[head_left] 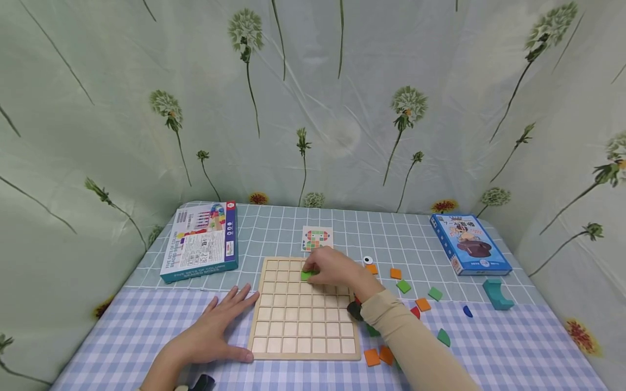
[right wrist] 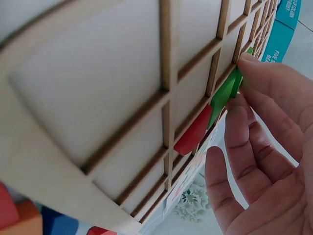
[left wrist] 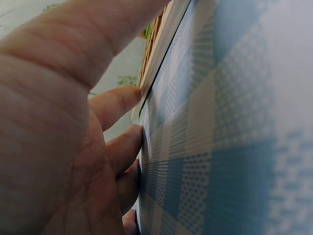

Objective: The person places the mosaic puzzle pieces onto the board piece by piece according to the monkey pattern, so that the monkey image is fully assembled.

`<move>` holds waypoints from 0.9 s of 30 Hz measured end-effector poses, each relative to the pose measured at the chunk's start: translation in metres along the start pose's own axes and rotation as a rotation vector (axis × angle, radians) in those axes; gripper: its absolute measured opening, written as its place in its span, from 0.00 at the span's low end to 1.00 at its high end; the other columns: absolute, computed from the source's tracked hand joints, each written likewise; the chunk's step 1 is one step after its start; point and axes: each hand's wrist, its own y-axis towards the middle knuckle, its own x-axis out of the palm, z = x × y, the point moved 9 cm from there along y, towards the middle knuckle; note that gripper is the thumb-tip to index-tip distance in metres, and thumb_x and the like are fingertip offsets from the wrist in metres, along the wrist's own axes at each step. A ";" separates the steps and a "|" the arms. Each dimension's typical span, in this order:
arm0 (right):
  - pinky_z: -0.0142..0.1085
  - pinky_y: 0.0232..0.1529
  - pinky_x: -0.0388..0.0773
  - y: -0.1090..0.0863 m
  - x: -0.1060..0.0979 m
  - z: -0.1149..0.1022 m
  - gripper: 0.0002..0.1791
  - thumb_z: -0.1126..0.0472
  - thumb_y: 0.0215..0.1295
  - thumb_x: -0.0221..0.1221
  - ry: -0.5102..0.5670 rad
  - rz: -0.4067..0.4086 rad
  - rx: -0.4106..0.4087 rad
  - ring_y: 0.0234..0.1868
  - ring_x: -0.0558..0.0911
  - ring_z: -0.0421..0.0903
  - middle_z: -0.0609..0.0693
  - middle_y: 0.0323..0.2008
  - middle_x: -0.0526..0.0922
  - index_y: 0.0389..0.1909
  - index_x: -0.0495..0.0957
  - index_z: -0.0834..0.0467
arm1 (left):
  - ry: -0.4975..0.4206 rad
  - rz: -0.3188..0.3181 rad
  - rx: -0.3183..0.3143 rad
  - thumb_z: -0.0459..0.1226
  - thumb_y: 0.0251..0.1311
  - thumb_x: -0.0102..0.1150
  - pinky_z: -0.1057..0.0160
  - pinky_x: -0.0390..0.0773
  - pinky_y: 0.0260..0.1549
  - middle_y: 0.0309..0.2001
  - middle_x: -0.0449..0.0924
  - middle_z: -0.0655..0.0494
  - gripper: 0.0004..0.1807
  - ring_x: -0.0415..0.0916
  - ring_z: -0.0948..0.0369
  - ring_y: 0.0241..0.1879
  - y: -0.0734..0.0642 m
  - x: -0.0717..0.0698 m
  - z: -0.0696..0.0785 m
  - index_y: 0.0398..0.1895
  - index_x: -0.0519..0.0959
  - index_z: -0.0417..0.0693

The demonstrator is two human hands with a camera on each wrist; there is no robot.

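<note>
A wooden grid board [head_left: 290,314] lies flat on the tablecloth. My left hand [head_left: 211,332], fingers spread, rests on the cloth at the board's left side, with thumb and index finger touching its edge. Over the far rows of the board, my right hand [head_left: 330,267] pinches a green tile [head_left: 306,275] between thumb and fingers. In the right wrist view another green piece [right wrist: 221,100] and a red piece [right wrist: 194,132] sit in neighbouring cells; the head view mostly hides them behind the right hand. Beyond the board lies a small pattern card [head_left: 317,238].
Several loose pieces lie right of the board, among them an orange tile [head_left: 372,357], a green quarter piece [head_left: 443,337] and a white eye piece [head_left: 368,260]. A white-and-teal box [head_left: 200,244] stands at the left, a blue box [head_left: 470,244] and teal curved block [head_left: 497,295] at the right.
</note>
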 end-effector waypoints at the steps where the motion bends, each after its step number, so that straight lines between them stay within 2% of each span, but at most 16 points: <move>1: 0.32 0.45 0.85 0.000 0.000 0.000 0.09 0.65 0.66 0.73 0.005 0.000 0.008 0.38 0.84 0.37 0.48 0.42 0.93 0.47 0.92 0.57 | -0.001 -0.001 -0.002 0.67 0.41 0.82 0.17 0.36 0.74 0.87 0.51 0.43 0.67 0.40 0.31 0.86 0.000 0.000 0.000 0.86 0.61 0.58; 8: 0.34 0.47 0.85 0.000 0.000 -0.001 0.10 0.64 0.65 0.75 0.018 -0.005 0.053 0.40 0.85 0.38 0.48 0.43 0.93 0.46 0.92 0.57 | -0.006 -0.007 -0.013 0.67 0.41 0.82 0.17 0.34 0.74 0.88 0.51 0.43 0.67 0.39 0.32 0.86 0.001 0.000 0.000 0.86 0.61 0.58; 14: 0.34 0.45 0.84 -0.001 0.001 -0.001 0.09 0.63 0.64 0.76 -0.004 0.005 0.053 0.38 0.82 0.37 0.47 0.42 0.92 0.45 0.92 0.56 | -0.005 -0.011 -0.018 0.67 0.42 0.82 0.17 0.34 0.74 0.88 0.51 0.43 0.67 0.39 0.32 0.86 0.001 0.000 0.000 0.86 0.61 0.57; 18: 0.34 0.47 0.85 -0.004 0.000 -0.002 0.12 0.60 0.65 0.76 -0.024 0.011 0.051 0.42 0.85 0.39 0.48 0.45 0.92 0.49 0.92 0.56 | -0.010 -0.013 -0.023 0.66 0.42 0.82 0.17 0.34 0.74 0.88 0.51 0.43 0.67 0.39 0.32 0.86 0.001 0.000 0.000 0.86 0.61 0.57; 22: 0.38 0.49 0.86 -0.012 -0.005 -0.001 0.15 0.58 0.68 0.74 -0.041 0.015 0.068 0.47 0.86 0.44 0.49 0.48 0.90 0.54 0.90 0.55 | -0.007 -0.011 -0.022 0.66 0.42 0.82 0.17 0.34 0.74 0.87 0.51 0.43 0.67 0.39 0.32 0.86 0.000 0.000 0.001 0.86 0.61 0.57; 27: 0.39 0.46 0.85 -0.030 -0.018 0.012 0.16 0.57 0.69 0.72 -0.053 0.047 0.123 0.44 0.85 0.44 0.48 0.45 0.87 0.56 0.88 0.54 | 0.000 -0.004 -0.011 0.67 0.41 0.82 0.17 0.35 0.74 0.87 0.51 0.42 0.67 0.40 0.32 0.86 0.000 0.000 0.001 0.86 0.61 0.57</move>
